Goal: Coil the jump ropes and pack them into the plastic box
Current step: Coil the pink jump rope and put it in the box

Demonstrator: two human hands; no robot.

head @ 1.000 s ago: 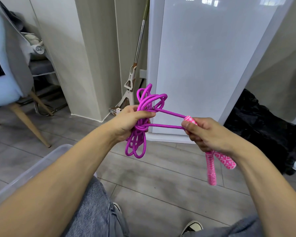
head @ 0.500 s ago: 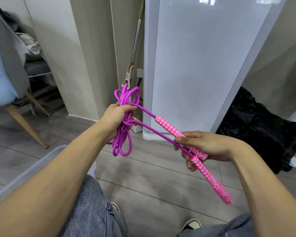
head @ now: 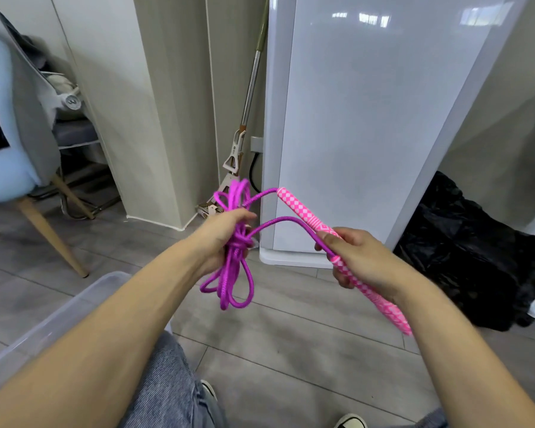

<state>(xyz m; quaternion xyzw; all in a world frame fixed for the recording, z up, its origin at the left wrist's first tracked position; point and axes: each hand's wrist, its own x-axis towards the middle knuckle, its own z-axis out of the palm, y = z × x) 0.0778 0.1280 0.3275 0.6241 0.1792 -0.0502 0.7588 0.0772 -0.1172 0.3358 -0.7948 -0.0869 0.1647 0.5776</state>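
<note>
A magenta jump rope [head: 233, 273] is bunched into loops, and my left hand [head: 221, 236] grips the bundle at its middle; loops stick out above and hang below the fist. Two slack strands arc from the bundle to the right. My right hand [head: 357, 257] holds both pink checkered handles [head: 303, 213] side by side, slanting from upper left to lower right. The clear plastic box [head: 59, 316] shows only a rim and corner at the lower left, partly behind my left forearm.
A white appliance [head: 368, 118] stands straight ahead with a mop [head: 244, 118] leaning beside it. A black bag [head: 476, 257] lies on the floor to the right. A light blue chair [head: 7, 149] stands at the left. My knees and shoes are below.
My right hand has turned the handles to slant up-left and has moved closer to the bundle, so the two strands have gone from taut to slack arcs. My left hand keeps its grip.
</note>
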